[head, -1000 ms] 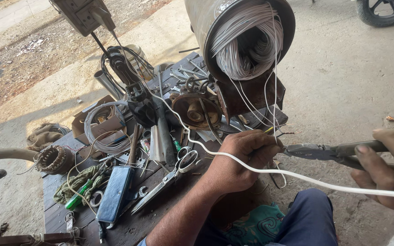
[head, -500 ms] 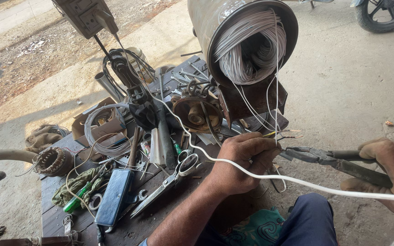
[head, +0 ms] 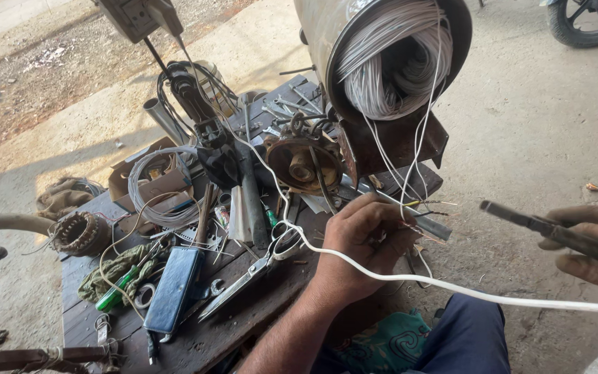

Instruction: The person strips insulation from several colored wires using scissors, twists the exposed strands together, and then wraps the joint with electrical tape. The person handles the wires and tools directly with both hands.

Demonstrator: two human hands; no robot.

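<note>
two hands point(head: 365, 232), one pliers point(head: 548, 227), one scissors point(head: 250, 273), one phone point(head: 173, 289)

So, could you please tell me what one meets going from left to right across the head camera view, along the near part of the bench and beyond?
Copper-wound coil → green rag → blue case → scissors → left hand pinching thin wire ends → right hand holding pliers.

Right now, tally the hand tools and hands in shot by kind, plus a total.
Hands: 2, the left hand pinching wire ends, the right hand gripping the pliers
Pliers: 1
Scissors: 1, lying on the bench
Green-handled screwdriver: 1
Total: 5
Small tools in the clutter behind are too jumbled to count.
</note>
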